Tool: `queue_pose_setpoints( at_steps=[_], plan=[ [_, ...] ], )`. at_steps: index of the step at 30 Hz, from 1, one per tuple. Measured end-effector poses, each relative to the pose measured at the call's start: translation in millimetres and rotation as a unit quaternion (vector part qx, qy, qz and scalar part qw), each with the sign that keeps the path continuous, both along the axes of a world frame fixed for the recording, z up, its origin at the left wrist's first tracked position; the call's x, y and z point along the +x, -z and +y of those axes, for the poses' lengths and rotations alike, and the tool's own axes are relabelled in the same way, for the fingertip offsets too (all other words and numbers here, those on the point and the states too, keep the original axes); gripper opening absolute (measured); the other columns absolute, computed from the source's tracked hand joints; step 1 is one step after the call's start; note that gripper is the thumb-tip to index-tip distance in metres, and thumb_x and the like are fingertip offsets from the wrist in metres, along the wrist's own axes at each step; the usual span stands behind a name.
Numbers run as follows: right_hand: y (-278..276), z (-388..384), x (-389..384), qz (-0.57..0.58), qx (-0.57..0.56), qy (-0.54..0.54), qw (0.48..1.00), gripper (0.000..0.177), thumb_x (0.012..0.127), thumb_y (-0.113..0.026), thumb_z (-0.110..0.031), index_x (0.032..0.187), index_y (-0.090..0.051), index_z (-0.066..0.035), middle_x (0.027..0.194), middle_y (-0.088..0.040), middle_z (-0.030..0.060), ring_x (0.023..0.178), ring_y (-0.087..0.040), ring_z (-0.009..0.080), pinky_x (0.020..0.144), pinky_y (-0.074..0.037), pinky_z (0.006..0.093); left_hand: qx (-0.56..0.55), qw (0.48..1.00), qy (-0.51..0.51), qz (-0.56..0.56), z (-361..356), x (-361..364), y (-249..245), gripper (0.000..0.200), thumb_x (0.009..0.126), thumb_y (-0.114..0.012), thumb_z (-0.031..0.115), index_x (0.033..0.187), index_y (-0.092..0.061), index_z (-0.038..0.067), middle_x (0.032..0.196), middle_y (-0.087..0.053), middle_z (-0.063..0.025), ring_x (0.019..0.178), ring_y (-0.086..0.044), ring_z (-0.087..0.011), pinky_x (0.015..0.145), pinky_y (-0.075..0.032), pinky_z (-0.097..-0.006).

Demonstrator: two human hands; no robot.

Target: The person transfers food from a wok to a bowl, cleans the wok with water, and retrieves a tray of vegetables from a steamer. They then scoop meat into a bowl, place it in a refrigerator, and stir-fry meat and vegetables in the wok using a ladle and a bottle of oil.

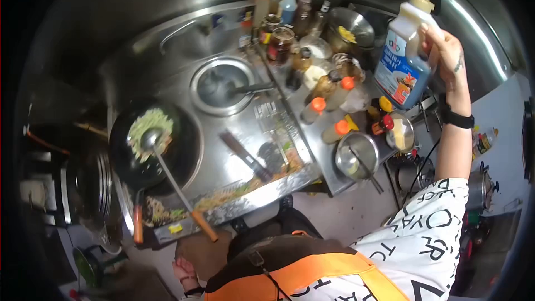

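My right hand [443, 50] is raised at the upper right, wrapped around the handle of a large sauce jug [397, 61]. The jug holds dark liquid, has a pale cap and a blue label, and tilts slightly above the bottles. Low beside the apron, my left hand [184, 270] hangs with its fingers curled and nothing visible in them. A black wok [125, 170] on the stove at left contains shredded pale green food [147, 120]. A ladle [149, 140] rests in that food, its wooden handle reaching over the stove's front edge.
Several orange-capped squeeze bottles [314, 109], jars and seasoning containers crowd the right counter. A metal bowl [356, 156] with a utensil sits near its front. Behind the stove's middle is a round water well [223, 86] with a dark-handled tool. Food scraps [223, 195] line the stove's front edge.
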State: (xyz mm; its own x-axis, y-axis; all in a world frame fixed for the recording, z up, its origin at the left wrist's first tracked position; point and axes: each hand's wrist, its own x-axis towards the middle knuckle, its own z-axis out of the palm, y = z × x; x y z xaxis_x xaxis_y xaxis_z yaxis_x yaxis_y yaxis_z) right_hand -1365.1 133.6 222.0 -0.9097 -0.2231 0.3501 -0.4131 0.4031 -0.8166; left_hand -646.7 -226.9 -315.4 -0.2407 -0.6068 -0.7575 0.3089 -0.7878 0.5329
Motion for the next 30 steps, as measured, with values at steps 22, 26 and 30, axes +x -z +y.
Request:
queue_pose_setpoints(
  at_steps=[22,26,30],
  plan=[
    [354.4,204.2,-334.0,-0.193,-0.286,0.212,0.915,0.015,0.069,-0.063,-0.007,0.081,-0.062,0.002,0.072,-0.059,0.0047,0.063,-0.053,0.0141,0.059,-0.042,0.0289,0.04,0.957,-0.114,-0.262,153.5,-130.2,-130.6,0.034,0.089,-0.04,0.045,0.085,-0.05,0.013,0.066,-0.052,-0.0035,0.058,-0.053,-0.0163,0.05,-0.045,-0.0267],
    [392.1,232.6,-352.0,-0.218,-0.219,0.16,0.938,0.014,0.07,-0.064,-0.016,0.077,-0.063,-0.004,0.065,-0.053,-0.0007,0.056,-0.044,0.0108,0.05,-0.035,0.0265,0.051,0.972,-0.121,-0.197,162.1,-121.3,-112.7,0.031,0.089,-0.04,0.043,0.092,-0.05,0.014,0.073,-0.056,-0.0053,0.063,-0.056,-0.0177,0.055,-0.05,-0.0295],
    [393.3,275.0,-392.7,-0.366,-0.133,0.108,0.915,0.014,0.076,-0.062,-0.017,0.084,-0.062,-0.006,0.073,-0.058,0.0032,0.057,-0.05,0.0126,0.051,-0.039,0.0266,0.041,0.967,-0.103,-0.23,146.5,-129.0,-107.9,0.033,0.091,-0.038,0.041,0.094,-0.051,0.011,0.076,-0.058,-0.0064,0.064,-0.058,-0.019,0.058,-0.05,-0.0303]
  ],
)
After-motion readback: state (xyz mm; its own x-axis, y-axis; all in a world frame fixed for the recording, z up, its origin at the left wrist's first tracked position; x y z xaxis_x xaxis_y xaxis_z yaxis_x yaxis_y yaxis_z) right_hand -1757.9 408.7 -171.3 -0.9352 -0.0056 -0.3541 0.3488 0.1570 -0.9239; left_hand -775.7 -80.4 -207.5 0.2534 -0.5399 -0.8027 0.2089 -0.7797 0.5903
